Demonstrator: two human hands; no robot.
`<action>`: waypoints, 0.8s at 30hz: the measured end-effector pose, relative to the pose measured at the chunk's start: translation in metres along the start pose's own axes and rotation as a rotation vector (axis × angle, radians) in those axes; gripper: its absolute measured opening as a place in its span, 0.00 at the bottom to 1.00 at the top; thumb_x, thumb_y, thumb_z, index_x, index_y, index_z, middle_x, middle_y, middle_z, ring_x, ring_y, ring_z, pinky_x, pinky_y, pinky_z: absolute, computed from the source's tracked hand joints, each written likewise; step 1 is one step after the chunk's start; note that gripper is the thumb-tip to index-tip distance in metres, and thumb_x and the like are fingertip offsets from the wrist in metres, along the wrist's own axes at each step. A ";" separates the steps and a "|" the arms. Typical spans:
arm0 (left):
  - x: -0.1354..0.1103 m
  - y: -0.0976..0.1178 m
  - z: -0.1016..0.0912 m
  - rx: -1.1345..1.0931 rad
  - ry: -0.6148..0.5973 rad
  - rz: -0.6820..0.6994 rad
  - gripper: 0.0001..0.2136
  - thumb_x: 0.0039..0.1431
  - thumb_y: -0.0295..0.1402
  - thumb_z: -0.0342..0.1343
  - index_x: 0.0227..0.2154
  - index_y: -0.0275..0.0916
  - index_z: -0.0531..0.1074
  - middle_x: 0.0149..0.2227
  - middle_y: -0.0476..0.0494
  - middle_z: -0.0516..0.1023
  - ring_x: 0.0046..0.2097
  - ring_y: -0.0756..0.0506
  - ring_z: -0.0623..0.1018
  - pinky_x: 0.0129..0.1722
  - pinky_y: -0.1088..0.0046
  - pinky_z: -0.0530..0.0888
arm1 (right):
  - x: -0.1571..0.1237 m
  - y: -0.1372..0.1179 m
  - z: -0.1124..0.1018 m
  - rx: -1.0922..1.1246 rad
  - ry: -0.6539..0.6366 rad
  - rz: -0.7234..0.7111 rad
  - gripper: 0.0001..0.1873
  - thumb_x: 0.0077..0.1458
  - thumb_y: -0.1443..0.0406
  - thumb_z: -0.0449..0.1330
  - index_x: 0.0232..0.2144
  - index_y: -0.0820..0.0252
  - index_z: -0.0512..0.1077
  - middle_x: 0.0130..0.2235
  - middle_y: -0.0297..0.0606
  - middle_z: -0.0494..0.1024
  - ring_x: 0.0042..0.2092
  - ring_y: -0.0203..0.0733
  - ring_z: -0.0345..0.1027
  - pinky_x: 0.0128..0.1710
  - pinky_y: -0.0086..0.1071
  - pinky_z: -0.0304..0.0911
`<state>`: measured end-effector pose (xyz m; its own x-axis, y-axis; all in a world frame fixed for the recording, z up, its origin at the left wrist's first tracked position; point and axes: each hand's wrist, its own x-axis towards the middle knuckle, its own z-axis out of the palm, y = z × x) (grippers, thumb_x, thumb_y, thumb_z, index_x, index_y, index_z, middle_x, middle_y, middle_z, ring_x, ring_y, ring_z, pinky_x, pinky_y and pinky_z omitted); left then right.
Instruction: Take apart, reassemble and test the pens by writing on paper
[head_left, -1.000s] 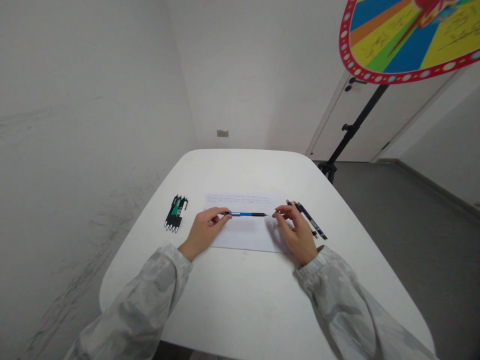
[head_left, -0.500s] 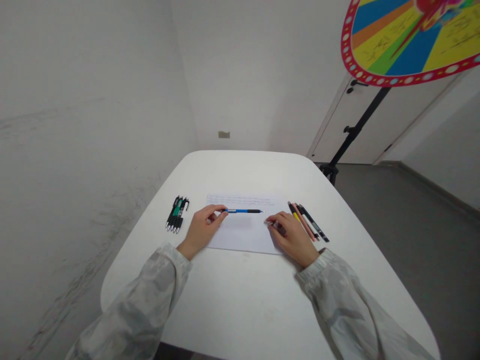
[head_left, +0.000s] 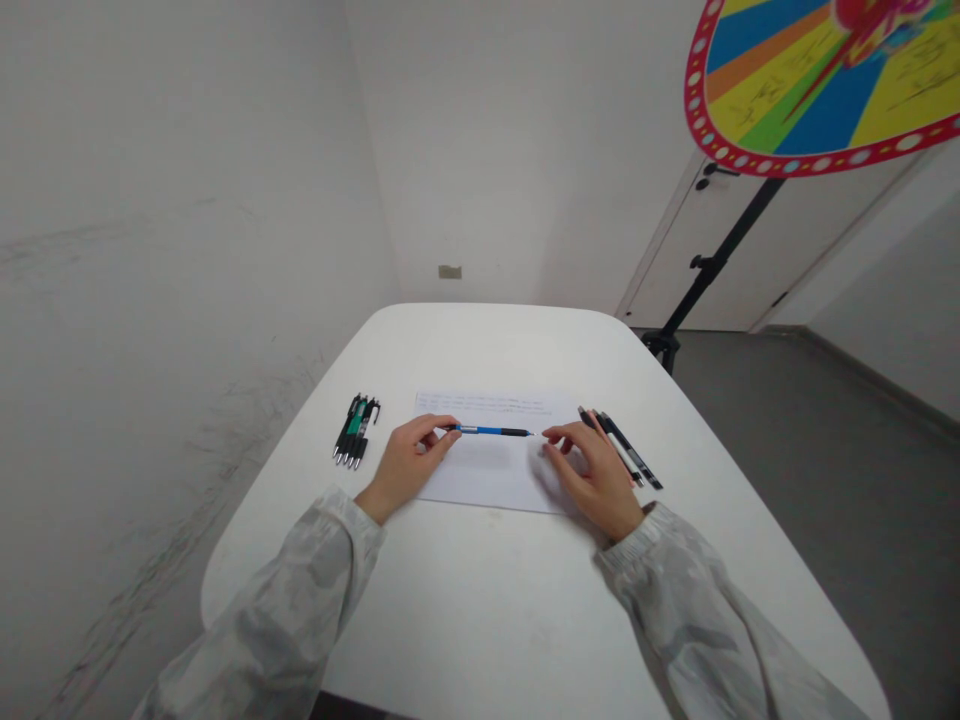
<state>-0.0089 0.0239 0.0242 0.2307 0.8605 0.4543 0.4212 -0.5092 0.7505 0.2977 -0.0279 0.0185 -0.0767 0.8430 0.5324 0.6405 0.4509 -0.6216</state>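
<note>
Blue pen (head_left: 491,431), as I see it through the head camera: it is held level and crosswise over the sheet of paper (head_left: 487,485) at the middle of the white surface (head_left: 480,620), with its dark grip and tip pointing to the right. My left hand (head_left: 409,462) grasps the pen by its rear end, the fingers (head_left: 442,432) pinched on the barrel and the heel of the hand at the paper's left edge. My right hand (head_left: 594,472) rests on the right part of the paper, thumb and forefinger drawn close together just beside the pen's tip. I cannot tell whether they touch the tip or pinch anything between them. Faint lines of writing run along the far edge of the paper. Left of the paper, apart from the left hand, a cluster of green and black pens (head_left: 355,430) lies side by side. Just beyond the right hand, a group of dark pens (head_left: 636,462) lies aslant, partly hidden by that hand. Both forearms wear pale patterned sleeves (head_left: 300,590). Behind the surface, at upper right, a many-coloured prize wheel (head_left: 817,90) is mounted on a black stand (head_left: 712,265) before a white door (head_left: 757,270).
</note>
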 end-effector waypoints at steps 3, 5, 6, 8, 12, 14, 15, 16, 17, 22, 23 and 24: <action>-0.001 0.003 0.000 -0.002 -0.028 0.017 0.09 0.70 0.40 0.63 0.45 0.42 0.84 0.41 0.44 0.86 0.31 0.50 0.77 0.30 0.75 0.73 | 0.001 -0.005 -0.002 0.064 0.033 -0.019 0.09 0.71 0.57 0.61 0.43 0.53 0.78 0.41 0.42 0.82 0.41 0.49 0.76 0.45 0.45 0.72; -0.001 0.003 0.001 0.000 -0.041 0.028 0.09 0.70 0.40 0.63 0.45 0.42 0.84 0.40 0.44 0.86 0.31 0.50 0.77 0.31 0.75 0.73 | 0.002 -0.008 -0.003 0.087 0.029 -0.039 0.08 0.71 0.57 0.62 0.41 0.53 0.78 0.39 0.41 0.82 0.40 0.49 0.76 0.46 0.45 0.72; -0.002 0.003 0.001 0.000 -0.046 0.033 0.09 0.70 0.40 0.63 0.45 0.42 0.84 0.40 0.45 0.86 0.31 0.50 0.78 0.31 0.75 0.73 | 0.003 -0.010 -0.003 0.091 0.024 -0.047 0.08 0.70 0.58 0.62 0.40 0.53 0.78 0.38 0.40 0.82 0.40 0.49 0.76 0.46 0.45 0.71; -0.002 0.002 0.002 -0.003 -0.056 0.037 0.09 0.70 0.40 0.64 0.45 0.42 0.84 0.41 0.45 0.86 0.31 0.50 0.78 0.32 0.75 0.74 | 0.004 -0.012 -0.004 0.095 0.015 -0.057 0.08 0.70 0.58 0.62 0.40 0.53 0.78 0.37 0.40 0.82 0.39 0.48 0.75 0.46 0.45 0.71; -0.002 0.001 0.002 -0.007 -0.064 0.037 0.09 0.70 0.40 0.64 0.46 0.42 0.84 0.42 0.44 0.86 0.32 0.50 0.78 0.32 0.75 0.74 | 0.004 -0.012 -0.004 0.103 0.015 -0.069 0.07 0.70 0.60 0.62 0.38 0.53 0.78 0.36 0.39 0.81 0.39 0.48 0.75 0.48 0.46 0.71; -0.002 0.001 0.001 0.008 -0.056 0.052 0.09 0.70 0.39 0.64 0.46 0.42 0.83 0.43 0.44 0.86 0.33 0.50 0.78 0.33 0.75 0.75 | 0.003 -0.010 -0.004 0.105 0.024 -0.066 0.08 0.70 0.60 0.61 0.38 0.53 0.77 0.36 0.39 0.81 0.39 0.48 0.75 0.49 0.47 0.71; -0.002 0.001 0.000 0.022 -0.049 0.063 0.09 0.70 0.39 0.64 0.46 0.42 0.83 0.43 0.44 0.86 0.33 0.50 0.78 0.33 0.75 0.75 | 0.002 -0.009 -0.004 0.104 0.031 -0.058 0.08 0.70 0.60 0.60 0.38 0.53 0.77 0.37 0.40 0.81 0.40 0.49 0.75 0.51 0.47 0.71; -0.002 0.001 -0.002 0.042 -0.042 0.074 0.09 0.70 0.39 0.63 0.46 0.42 0.83 0.43 0.44 0.86 0.33 0.49 0.79 0.33 0.75 0.75 | 0.001 -0.007 -0.004 0.102 0.040 -0.048 0.08 0.70 0.60 0.60 0.37 0.53 0.76 0.37 0.39 0.81 0.40 0.49 0.75 0.54 0.49 0.71; -0.002 0.000 -0.005 0.069 -0.036 0.089 0.09 0.71 0.39 0.63 0.46 0.42 0.82 0.43 0.44 0.86 0.33 0.49 0.79 0.33 0.75 0.75 | 0.001 -0.005 -0.003 0.098 0.051 -0.037 0.08 0.70 0.60 0.60 0.37 0.52 0.76 0.37 0.39 0.81 0.40 0.49 0.75 0.58 0.51 0.69; 0.001 -0.002 -0.022 0.323 -0.102 0.252 0.08 0.72 0.38 0.61 0.45 0.42 0.81 0.38 0.46 0.84 0.31 0.50 0.77 0.35 0.74 0.74 | 0.000 0.005 -0.003 0.117 0.123 0.001 0.08 0.70 0.59 0.60 0.35 0.51 0.74 0.36 0.35 0.79 0.39 0.47 0.74 0.75 0.61 0.51; 0.002 -0.002 -0.026 0.376 -0.124 0.283 0.08 0.72 0.38 0.60 0.44 0.42 0.81 0.38 0.46 0.84 0.30 0.50 0.77 0.36 0.73 0.73 | 0.000 0.006 -0.003 0.125 0.134 0.008 0.08 0.69 0.59 0.60 0.35 0.51 0.73 0.35 0.35 0.79 0.39 0.47 0.74 0.75 0.61 0.51; 0.003 -0.002 -0.029 0.421 -0.139 0.303 0.08 0.72 0.38 0.60 0.43 0.42 0.81 0.39 0.46 0.84 0.30 0.50 0.77 0.36 0.73 0.73 | 0.000 0.007 -0.002 0.131 0.143 0.015 0.09 0.69 0.59 0.60 0.35 0.51 0.73 0.35 0.35 0.78 0.39 0.47 0.73 0.74 0.61 0.53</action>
<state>-0.0346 0.0267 0.0380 0.4987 0.6849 0.5312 0.6264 -0.7084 0.3252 0.3040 -0.0251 0.0158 0.0472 0.8037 0.5931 0.5352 0.4810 -0.6944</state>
